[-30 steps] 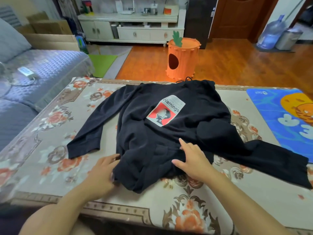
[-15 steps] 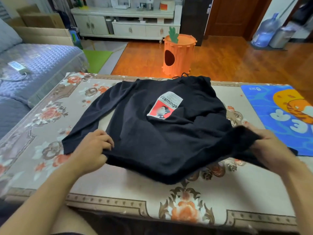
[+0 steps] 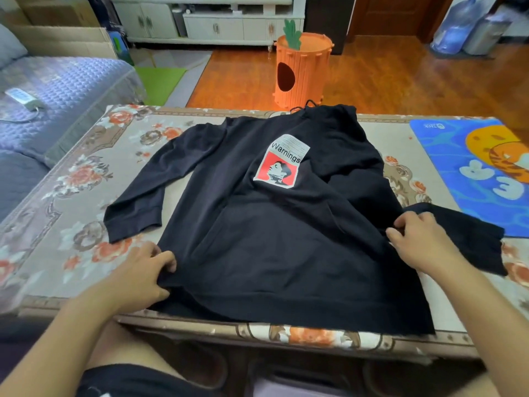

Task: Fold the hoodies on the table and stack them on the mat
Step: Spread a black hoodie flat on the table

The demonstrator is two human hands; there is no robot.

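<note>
— Under both hands, what lies on the floral table?
— One black hoodie, spread flat, hem at the near edge.
— And beyond the right hand?
— A blue mat, its corner under the sleeve.
— The hands?
— Left hand pinches the hem's left side; right hand pinches cloth at the right side.

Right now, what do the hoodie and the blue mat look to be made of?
The black hoodie looks like soft matte knit, probably cotton fleece: it drapes and wrinkles, with ribbed cuff and hem. Its chest patch looks like a smooth print. The blue mat lies flat with a printed cartoon, perhaps rubber or foam; uncertain.
</note>
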